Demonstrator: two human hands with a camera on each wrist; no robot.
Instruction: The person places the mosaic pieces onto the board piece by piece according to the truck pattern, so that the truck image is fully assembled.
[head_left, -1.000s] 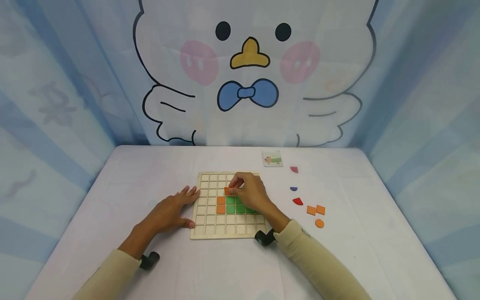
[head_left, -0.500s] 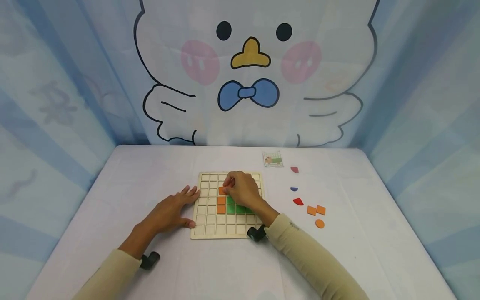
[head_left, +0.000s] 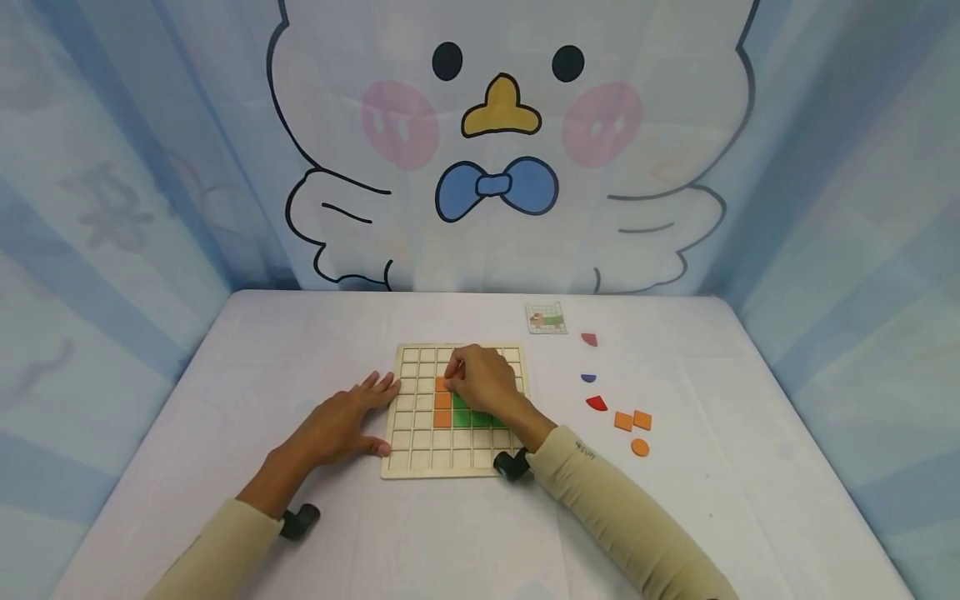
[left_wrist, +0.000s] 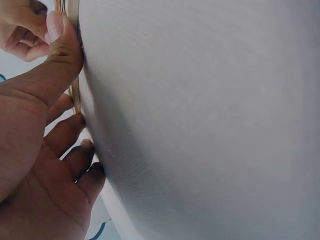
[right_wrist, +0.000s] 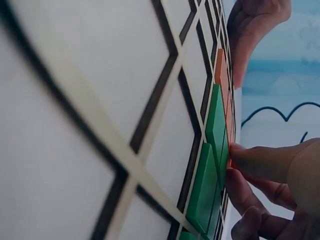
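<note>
A wooden grid board (head_left: 420,462) lies on the table with orange square tiles (head_left: 442,408) in one column and green square tiles (head_left: 461,418) to their right. My right hand (head_left: 487,382) pinches the top orange tile (head_left: 439,384) of that column between thumb and fingertips; the tile looks level with its cell. In the right wrist view the thumb (right_wrist: 270,162) reaches in beside the green tiles (right_wrist: 204,187). My left hand (head_left: 341,421) rests spread at the board's left edge, its thumb (left_wrist: 62,47) touching the rim. The right hand covers some green tiles.
Right of the board lie two orange squares (head_left: 623,421), an orange disc (head_left: 640,447), a red quarter piece (head_left: 596,403), a blue half-round (head_left: 588,378) and a pink quarter piece (head_left: 589,340). A small picture card (head_left: 546,318) lies behind the board. A curtain (head_left: 495,250) hangs beyond the table.
My right hand has moved left with the orange tile, then brought it down into the cell above the other orange tiles. The left hand has stayed put.
</note>
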